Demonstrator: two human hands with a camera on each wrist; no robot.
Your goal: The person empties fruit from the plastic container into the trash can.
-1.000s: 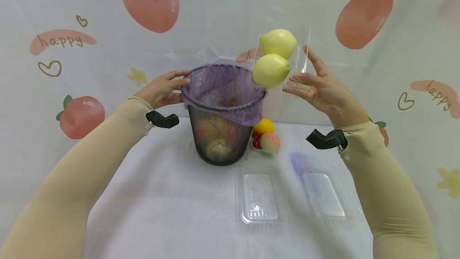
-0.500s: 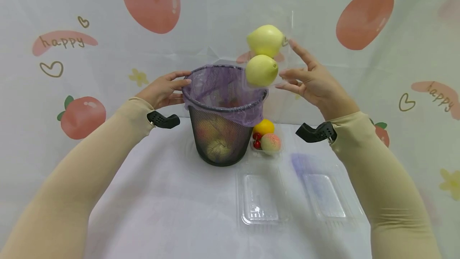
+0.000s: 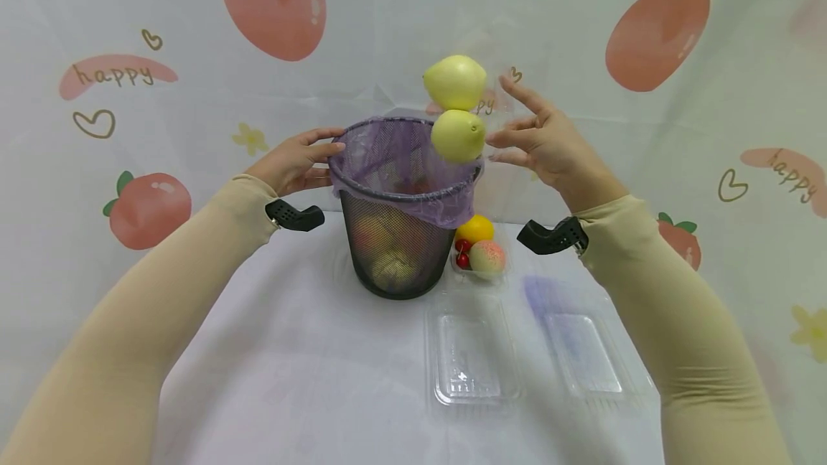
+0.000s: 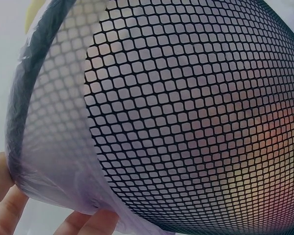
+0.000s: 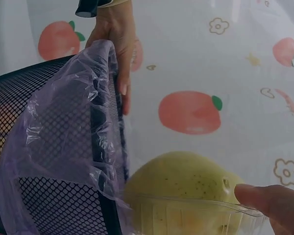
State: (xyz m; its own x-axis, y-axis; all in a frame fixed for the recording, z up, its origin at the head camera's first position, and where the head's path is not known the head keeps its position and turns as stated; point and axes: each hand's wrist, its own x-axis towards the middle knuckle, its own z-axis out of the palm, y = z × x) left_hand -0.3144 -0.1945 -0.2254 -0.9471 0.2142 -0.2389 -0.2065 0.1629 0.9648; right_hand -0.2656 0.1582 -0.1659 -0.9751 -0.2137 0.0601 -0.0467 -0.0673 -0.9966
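In the head view my left hand grips the left rim of a black mesh bin, which stands upright. A purple plastic bag lines the bin and folds over its rim. Blurred red and yellow fruit shows through the mesh. My right hand holds a tilted clear plastic box, its rim showing under the thumb in the right wrist view. Two pale yellow pears, an upper pear and a lower pear, lie in that box. The lower one overlaps the bin's right rim in the head view.
Right of the bin, a small clear box bears an orange, a peach and cherries. In front lie a clear plastic container and another clear container. A printed cloth hangs close behind.
My right hand has brought the box of pears leftward to the bin's right rim, and the lower pear now sits slightly lower. The left hand and the bin stay put.
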